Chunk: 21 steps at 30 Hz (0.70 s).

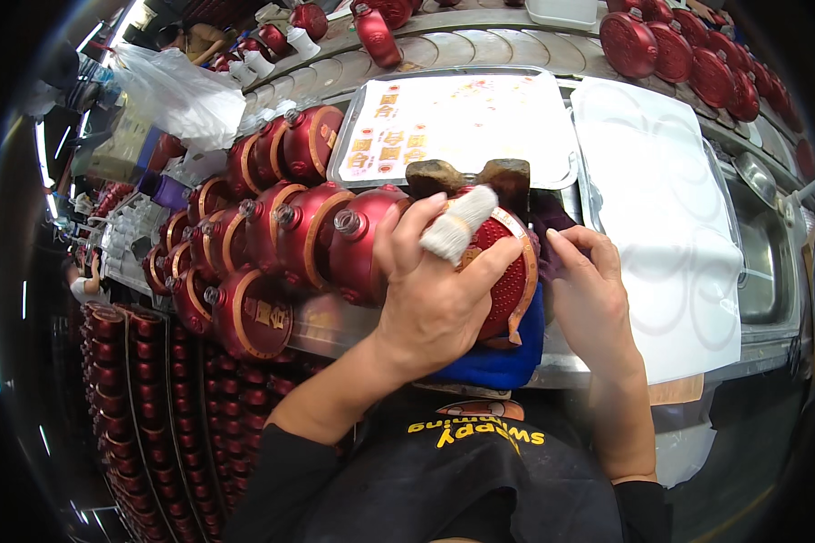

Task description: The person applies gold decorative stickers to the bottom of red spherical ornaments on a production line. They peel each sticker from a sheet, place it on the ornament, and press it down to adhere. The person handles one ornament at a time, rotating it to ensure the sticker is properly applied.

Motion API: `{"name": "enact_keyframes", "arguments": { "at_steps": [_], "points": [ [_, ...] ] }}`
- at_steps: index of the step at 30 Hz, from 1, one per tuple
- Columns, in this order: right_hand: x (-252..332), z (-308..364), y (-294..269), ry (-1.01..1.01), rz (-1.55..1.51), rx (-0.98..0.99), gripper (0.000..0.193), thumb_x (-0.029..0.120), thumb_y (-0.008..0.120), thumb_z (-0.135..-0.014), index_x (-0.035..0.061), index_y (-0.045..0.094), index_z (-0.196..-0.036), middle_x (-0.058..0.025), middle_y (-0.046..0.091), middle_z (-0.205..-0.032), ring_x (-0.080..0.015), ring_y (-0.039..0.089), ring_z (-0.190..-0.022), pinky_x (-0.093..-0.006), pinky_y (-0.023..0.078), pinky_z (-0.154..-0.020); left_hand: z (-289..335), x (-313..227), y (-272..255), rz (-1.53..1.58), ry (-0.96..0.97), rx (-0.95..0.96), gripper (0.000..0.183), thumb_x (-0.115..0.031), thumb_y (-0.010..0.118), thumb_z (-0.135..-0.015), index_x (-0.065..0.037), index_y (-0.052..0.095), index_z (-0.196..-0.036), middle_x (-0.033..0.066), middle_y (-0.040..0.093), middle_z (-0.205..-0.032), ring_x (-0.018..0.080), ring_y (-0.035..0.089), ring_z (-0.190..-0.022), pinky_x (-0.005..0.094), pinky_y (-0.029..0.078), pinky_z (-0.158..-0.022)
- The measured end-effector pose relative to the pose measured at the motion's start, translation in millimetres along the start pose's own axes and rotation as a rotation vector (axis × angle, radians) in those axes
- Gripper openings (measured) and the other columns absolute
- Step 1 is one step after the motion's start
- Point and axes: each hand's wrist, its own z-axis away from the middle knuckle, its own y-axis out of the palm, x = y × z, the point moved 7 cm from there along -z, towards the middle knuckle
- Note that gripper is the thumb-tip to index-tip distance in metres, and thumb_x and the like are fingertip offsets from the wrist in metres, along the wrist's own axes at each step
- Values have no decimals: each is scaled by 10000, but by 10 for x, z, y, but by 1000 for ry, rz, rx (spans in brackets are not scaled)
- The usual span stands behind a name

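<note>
My left hand (435, 290) lies over a round red bottle (500, 258), closed around a short off-white bundle (460, 224); I cannot tell whether it is a brush or rolled cloth. The bottle's face is studded, and an orange-gold decorative strip (523, 312) runs around its rim, with a loose end at the bottom. A blue cloth (503, 357) lies under the bottle, and a dark worn support (469, 178) stands behind it. Beside the strip's right side, my right hand (598, 290) has thumb and forefinger pinched together; what they hold, if anything, is hidden.
Several red bottles (312, 231) with gold-orange rims crowd the left. Behind is a tray (498, 118) bearing decal pieces. White sheets (656, 226) cover the bench at right, beside a metal sink (765, 271). A conveyor (475, 47) with more bottles curves along the back.
</note>
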Motion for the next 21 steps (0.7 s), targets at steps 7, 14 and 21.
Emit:
{"name": "enact_keyframes", "arguments": {
  "at_steps": [7,14,21],
  "points": [
    [13,73,17,-11,54,54,472,-66,642,-839,-14,651,-1308,-182,590,-1239,-364,564,-1153,-446,465,-1003,-180,-16,24,-102,186,77,316,-187,655,-880,-196,751,-1181,15,748,-1132,296,550,-1284,581,156,-1190],
    [9,66,19,-9,54,62,477,-62,646,-840,-8,652,-1314,-178,589,-1239,-363,565,-1151,-447,462,-1001,-210,7,24,-93,266,57,291,-182,695,-844,-159,755,-1127,45,748,-1116,286,553,-1277,595,191,-1175],
    [14,103,13,-38,36,38,566,-82,636,-820,65,662,-1366,-183,582,-1230,-368,567,-1140,-455,466,-997,-52,-72,-37,54,149,28,263,-250,743,-818,-126,727,-1049,83,732,-1120,313,544,-1264,623,214,-1157]
  ]
}}
